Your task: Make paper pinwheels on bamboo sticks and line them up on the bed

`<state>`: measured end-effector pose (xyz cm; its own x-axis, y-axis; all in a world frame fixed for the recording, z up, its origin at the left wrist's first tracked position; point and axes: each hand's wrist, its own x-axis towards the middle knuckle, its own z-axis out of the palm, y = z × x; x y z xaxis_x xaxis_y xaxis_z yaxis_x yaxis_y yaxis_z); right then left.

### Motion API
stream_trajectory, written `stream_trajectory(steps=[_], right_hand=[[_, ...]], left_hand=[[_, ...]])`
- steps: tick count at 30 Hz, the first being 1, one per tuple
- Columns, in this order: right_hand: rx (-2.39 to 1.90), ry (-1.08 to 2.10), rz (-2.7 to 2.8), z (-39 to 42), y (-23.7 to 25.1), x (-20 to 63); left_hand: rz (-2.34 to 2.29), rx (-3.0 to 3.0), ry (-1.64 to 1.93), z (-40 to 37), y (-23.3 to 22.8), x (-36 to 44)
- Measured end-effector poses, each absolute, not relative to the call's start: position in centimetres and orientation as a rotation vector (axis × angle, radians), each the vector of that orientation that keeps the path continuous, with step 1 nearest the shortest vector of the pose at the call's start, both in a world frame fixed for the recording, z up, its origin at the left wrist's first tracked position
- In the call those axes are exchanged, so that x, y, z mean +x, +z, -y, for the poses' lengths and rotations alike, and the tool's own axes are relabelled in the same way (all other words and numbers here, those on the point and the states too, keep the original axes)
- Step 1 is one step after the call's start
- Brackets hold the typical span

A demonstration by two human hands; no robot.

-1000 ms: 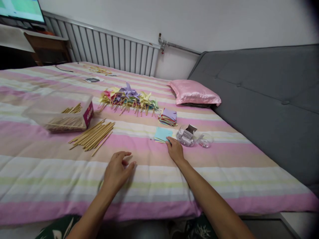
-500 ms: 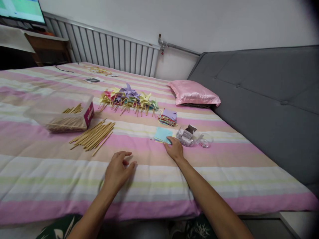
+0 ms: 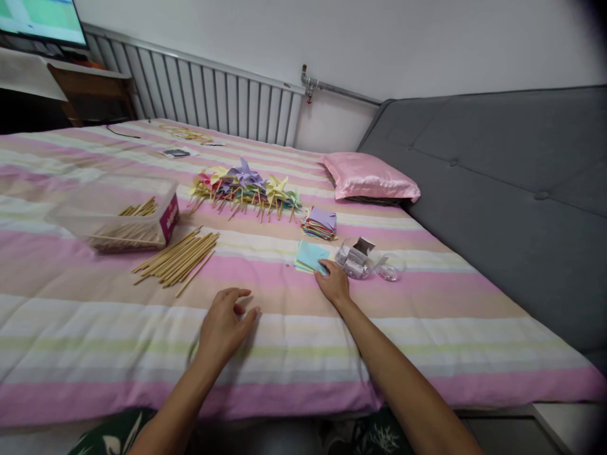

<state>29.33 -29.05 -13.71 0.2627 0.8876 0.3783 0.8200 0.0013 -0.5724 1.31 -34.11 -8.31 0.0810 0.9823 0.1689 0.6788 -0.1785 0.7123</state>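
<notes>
1. Head view, hands: the right hand (image 3: 336, 284) reaches forward across the striped bedspread (image 3: 427, 303); its fingertips (image 3: 325, 270) rest on the near corner of a small stack of light blue paper squares (image 3: 310, 254); the fingers lie loosely bent on the paper, and whether a sheet is pinched I cannot tell; the left hand (image 3: 225, 325) lies nearer the bed's front edge, palm down on the cover, fingers loosely curled and holding nothing.
2. Head view, around the right hand: the blue squares lie flat on a pink stripe; just to their right stands a clear plastic container (image 3: 353, 259) with small silvery things inside, and beside that a clear round lid (image 3: 389, 267); behind the blue squares sits a stack of mixed coloured paper squares (image 3: 320, 223).
3. Head view, further off: a row of finished paper pinwheels (image 3: 244, 183) on sticks lies across the middle of the bed; left of centre a loose bundle of wooden sticks (image 3: 177, 258) lies beside a clear plastic box (image 3: 114, 212) holding more sticks.
4. Head view, surroundings: a pink satin pillow (image 3: 370, 177) lies by the grey padded headboard (image 3: 512, 189); a white radiator (image 3: 213, 95) runs along the far wall; a screen (image 3: 40, 19) shows at the top left corner.
</notes>
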Motion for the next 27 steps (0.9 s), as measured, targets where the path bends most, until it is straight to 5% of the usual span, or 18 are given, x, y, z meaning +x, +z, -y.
stream_trajectory(steps=[27], right_hand=[[-1.785, 0.087, 1.471, 28.66, -13.21, 28.66]], left_hand=[[-1.604, 1.903, 0.926, 33.95, -8.56, 1.04]])
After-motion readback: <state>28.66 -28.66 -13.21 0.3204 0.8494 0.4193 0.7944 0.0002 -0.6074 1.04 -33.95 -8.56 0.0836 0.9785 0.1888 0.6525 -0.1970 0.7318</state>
